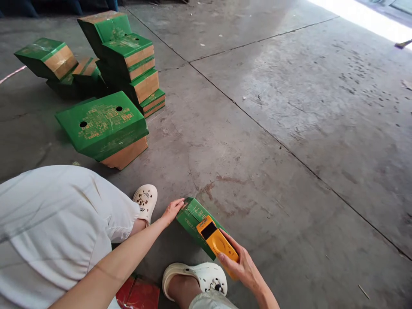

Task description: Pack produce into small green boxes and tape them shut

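A small green box (186, 221) with printed characters lies on the concrete floor between my feet and the open floor ahead. The fingers of my left hand (173, 212) are close together and rest on the box's near left end. My right hand (240, 262) is wrapped round a yellow handheld device (220, 242) with a dark screen. The device is held over the right part of the green box and hides some of it. Thin dark prongs or wires reach from its top end toward the box.
Stacked green and brown cartons (128, 49) stand at the upper left, with a larger green carton (103, 124) in front. A red box (143, 294) lies by my legs. My white clogs (202, 274) flank the near floor.
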The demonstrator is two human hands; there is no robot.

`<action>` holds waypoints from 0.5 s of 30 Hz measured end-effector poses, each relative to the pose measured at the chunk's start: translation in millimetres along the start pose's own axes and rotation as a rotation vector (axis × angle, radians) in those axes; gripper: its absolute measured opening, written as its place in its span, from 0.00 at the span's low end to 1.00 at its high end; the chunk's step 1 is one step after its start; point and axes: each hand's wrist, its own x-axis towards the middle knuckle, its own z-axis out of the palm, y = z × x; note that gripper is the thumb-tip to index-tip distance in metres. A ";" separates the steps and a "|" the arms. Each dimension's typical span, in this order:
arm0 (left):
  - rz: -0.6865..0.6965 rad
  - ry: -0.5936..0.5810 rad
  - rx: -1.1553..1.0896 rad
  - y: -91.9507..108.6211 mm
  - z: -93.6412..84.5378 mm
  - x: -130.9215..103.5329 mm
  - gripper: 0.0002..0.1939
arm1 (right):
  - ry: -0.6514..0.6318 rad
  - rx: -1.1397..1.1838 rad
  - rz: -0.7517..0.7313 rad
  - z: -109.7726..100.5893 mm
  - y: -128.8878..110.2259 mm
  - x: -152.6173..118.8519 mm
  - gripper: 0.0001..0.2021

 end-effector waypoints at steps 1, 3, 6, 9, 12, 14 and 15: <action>-0.006 -0.040 -0.034 2.0 3.0 -4.4 0.28 | -0.001 0.010 0.001 0.4 0.9 0.0 0.47; -0.051 -0.138 -0.111 7.9 3.2 -11.3 0.36 | -0.011 0.039 0.001 0.8 3.2 0.3 0.48; -0.095 -0.329 -0.191 25.9 -15.6 -12.6 0.42 | -0.028 0.068 -0.005 0.7 5.8 1.5 0.49; 0.077 -0.558 -0.074 55.2 -44.5 -3.5 0.47 | -0.034 0.057 -0.012 0.1 5.7 3.1 0.48; 0.267 -0.735 0.362 83.1 -55.2 5.2 0.65 | -0.032 0.063 -0.017 0.3 3.9 4.0 0.48; 0.369 -0.757 0.692 92.8 -48.3 6.2 0.76 | -0.029 0.070 -0.028 1.2 3.5 3.7 0.48; 0.434 -0.739 0.817 94.6 -42.9 5.5 0.79 | -0.027 0.069 -0.037 1.7 4.0 3.4 0.47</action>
